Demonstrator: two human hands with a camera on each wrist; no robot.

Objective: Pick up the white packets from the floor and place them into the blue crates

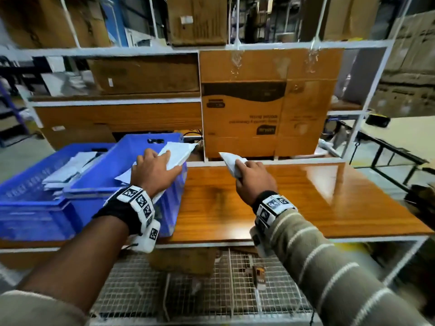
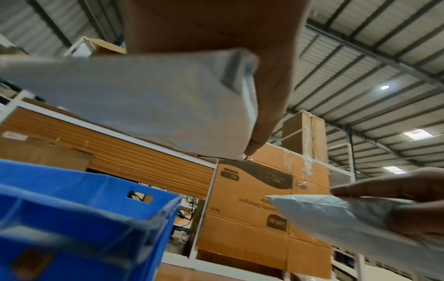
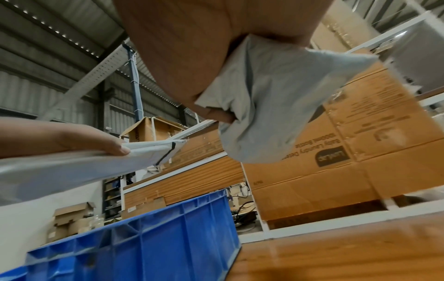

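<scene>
Two blue crates stand on the wooden table at the left: the near crate [image 1: 98, 184] and the far-left crate [image 1: 30, 208], which holds several white packets [image 1: 68, 170]. My left hand [image 1: 153, 170] grips a flat white packet [image 1: 177, 152] above the near crate's right rim; that packet [image 2: 134, 106] fills the left wrist view over the crate [image 2: 84, 218]. My right hand [image 1: 251, 177] pinches a smaller crumpled white packet [image 1: 231, 162] above the tabletop, right of the crate. The right wrist view shows this packet [image 3: 276, 106] hanging from the curled fingers.
A large cardboard box [image 1: 266, 107] stands on the table's back behind both hands. The wooden tabletop [image 1: 294, 203] stretches right of the crates. White shelf frames [image 1: 188, 48] with more cartons rise behind. A wire-mesh shelf [image 1: 200, 290] lies below the table.
</scene>
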